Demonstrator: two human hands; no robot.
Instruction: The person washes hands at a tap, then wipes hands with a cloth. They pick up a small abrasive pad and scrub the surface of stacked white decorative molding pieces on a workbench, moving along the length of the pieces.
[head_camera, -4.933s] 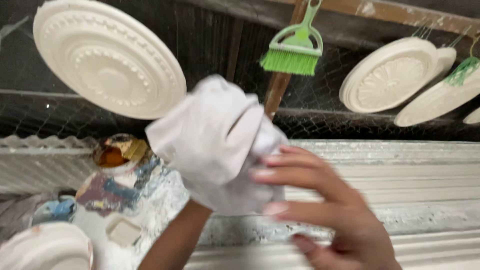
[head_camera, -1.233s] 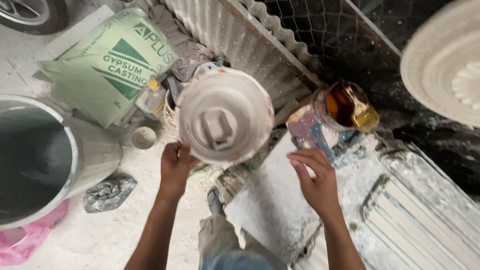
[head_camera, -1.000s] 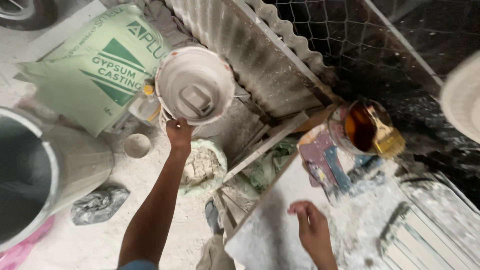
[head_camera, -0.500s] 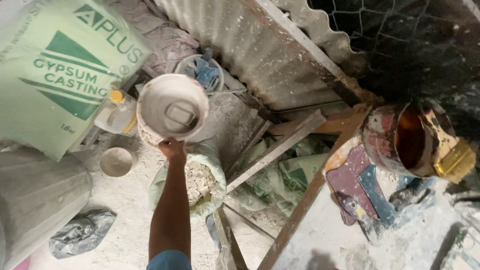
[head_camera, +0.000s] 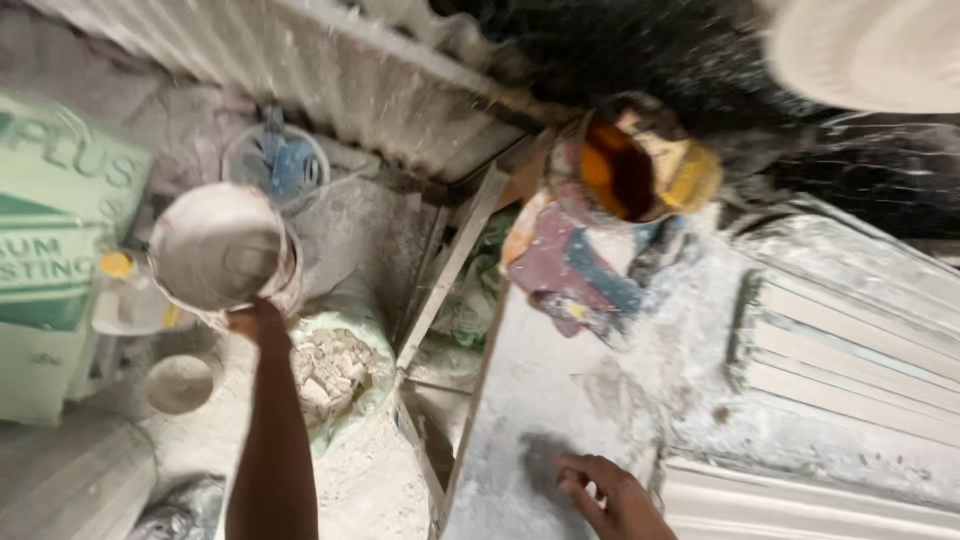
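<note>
My left hand (head_camera: 255, 322) reaches down to the floor on the left and grips the rim of a round white plaster-caked mould (head_camera: 218, 245), held out over the ground. Just below it stands an open sack of broken plaster lumps (head_camera: 330, 368). My right hand (head_camera: 612, 495) rests with spread fingers on the dusty white worktable (head_camera: 545, 400) at the bottom middle and holds nothing. The picture is blurred by motion.
A green-and-white plaster bag (head_camera: 50, 250) leans at the left beside a small bottle (head_camera: 125, 295). A tin of orange-brown liquid with a brush (head_camera: 625, 165) sits on stained rags (head_camera: 580, 270). Ribbed white moulding (head_camera: 850, 340) lies at the right; corrugated sheet (head_camera: 330, 70) behind.
The view has swung right and tilted. My left hand has carried the round mould down and leftward toward the floor. My right hand has come back into view on the table.
</note>
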